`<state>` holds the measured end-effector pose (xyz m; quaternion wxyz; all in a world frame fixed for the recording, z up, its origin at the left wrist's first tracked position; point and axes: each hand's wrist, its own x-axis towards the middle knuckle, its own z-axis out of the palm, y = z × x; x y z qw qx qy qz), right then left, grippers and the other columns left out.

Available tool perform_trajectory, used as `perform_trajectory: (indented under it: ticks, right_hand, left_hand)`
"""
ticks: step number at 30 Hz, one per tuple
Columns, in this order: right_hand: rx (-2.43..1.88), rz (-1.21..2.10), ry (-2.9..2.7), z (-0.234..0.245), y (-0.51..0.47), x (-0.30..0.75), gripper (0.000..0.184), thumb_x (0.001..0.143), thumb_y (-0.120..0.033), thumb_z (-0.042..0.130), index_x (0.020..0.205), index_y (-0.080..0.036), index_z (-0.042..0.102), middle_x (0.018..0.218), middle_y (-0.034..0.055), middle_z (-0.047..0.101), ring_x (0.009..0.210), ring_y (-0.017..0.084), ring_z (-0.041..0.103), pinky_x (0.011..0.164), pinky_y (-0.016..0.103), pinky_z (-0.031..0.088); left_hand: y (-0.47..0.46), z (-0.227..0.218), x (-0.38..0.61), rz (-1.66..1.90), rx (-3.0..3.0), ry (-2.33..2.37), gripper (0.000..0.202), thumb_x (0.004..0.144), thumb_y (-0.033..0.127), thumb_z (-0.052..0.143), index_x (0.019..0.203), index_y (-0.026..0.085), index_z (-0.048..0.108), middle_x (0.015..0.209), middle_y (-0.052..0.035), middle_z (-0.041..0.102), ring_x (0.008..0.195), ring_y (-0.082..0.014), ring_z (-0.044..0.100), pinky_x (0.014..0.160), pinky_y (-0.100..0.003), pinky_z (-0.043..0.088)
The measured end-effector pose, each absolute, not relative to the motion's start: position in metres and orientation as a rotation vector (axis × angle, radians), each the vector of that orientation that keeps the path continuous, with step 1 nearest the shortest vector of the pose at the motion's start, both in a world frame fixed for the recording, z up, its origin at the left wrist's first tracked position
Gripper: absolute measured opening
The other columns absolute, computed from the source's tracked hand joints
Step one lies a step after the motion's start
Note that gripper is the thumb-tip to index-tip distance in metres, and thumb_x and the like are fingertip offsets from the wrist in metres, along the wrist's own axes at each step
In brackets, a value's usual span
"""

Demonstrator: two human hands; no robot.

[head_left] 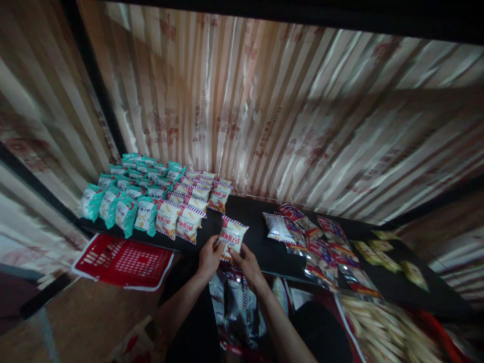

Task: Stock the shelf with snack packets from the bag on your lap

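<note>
Teal and white plastic snack bags (pixel 145 216) fill the left end of a long black shelf (pixel 259 247) in several rows, and this part of the work looks largely done. Just beside them, cream plastic packets with red-and-blue striped edges (pixel 189 223) form a narrower block running back towards the pale, pleated, flower-printed curtain (pixel 264 96); that block seems partway built, its right side uneven. One more striped cream packet (pixel 233 233) is not yet placed among them: it is held above the front of the shelf, to the right of the block and apart from it. The left hand (pixel 208 259) grips its lower left side and the right hand (pixel 246 264) its lower right, with the thumb over the front, so both are closed on the same packet. Farther right, glossy red, purple and silver pouches (pixel 321 256) lie loosely spread and overlapping, and small yellow packets (pixel 378 252) lie beyond them, so those areas appear less ordered. Below the shelf edge, shiny dark silvery packets (pixel 236 300) sit between the person's legs, probably stock left to handle, though their markings are too dim to read. A red perforated plastic basket (pixel 124 262) juts out under the teal rows.
</note>
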<state>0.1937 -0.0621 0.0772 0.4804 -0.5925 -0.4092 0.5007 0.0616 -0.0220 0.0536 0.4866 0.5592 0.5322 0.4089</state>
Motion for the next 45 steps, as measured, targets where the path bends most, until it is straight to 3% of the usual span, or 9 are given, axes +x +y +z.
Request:
perform_trajectory:
  ticks: [21, 29, 37, 45]
  right_hand:
    - [-1.548, 1.022, -1.086, 0.068, -0.015, 0.191, 0.048, 0.062, -0.055, 0.068, 0.094, -0.019, 0.064, 0.081, 0.0054, 0.070, 0.073, 0.024, 0.060, 0.067, 0.034, 0.048]
    - [-1.532, 1.004, -1.092, 0.062, 0.001, 0.193, 0.047, 0.066, -0.049, 0.065, 0.100, -0.016, 0.063, 0.090, 0.0079, 0.071, 0.077, 0.023, 0.062, 0.069, 0.033, 0.048]
    - [-1.541, 0.922, -1.111, 0.065, 0.017, 0.194, 0.046, 0.066, -0.050, 0.065, 0.098, -0.017, 0.066, 0.089, 0.0064, 0.072, 0.079, 0.024, 0.064, 0.069, 0.033, 0.050]
    - [-1.527, 0.876, -1.122, 0.052, 0.036, 0.197, 0.043, 0.069, -0.048, 0.064, 0.100, -0.019, 0.066, 0.087, 0.0059, 0.073, 0.078, 0.024, 0.065, 0.071, 0.035, 0.052]
  left_hand:
    - [0.008, 0.063, 0.062, 0.965, 1.515, 1.513, 0.035, 0.084, 0.034, 0.047, 0.112, 0.015, 0.060, 0.111, -0.0133, 0.065, 0.105, -0.0257, 0.059, 0.092, -0.037, 0.043]
    - [0.014, 0.058, 0.069, 1.083, 1.700, 1.606, 0.031, 0.086, 0.028, 0.046, 0.111, 0.015, 0.059, 0.108, -0.0114, 0.065, 0.103, -0.0240, 0.057, 0.094, -0.039, 0.044]
    - [0.016, 0.030, 0.080, 1.298, 1.894, 1.613, 0.035, 0.090, 0.023, 0.037, 0.119, 0.011, 0.053, 0.120, -0.0148, 0.059, 0.114, -0.0242, 0.053, 0.099, -0.043, 0.043]
    - [0.022, 0.026, 0.082, 1.201, 1.989, 1.589, 0.044, 0.089, 0.019, 0.034, 0.130, 0.008, 0.045, 0.131, -0.0168, 0.052, 0.124, -0.0248, 0.046, 0.105, -0.045, 0.038]
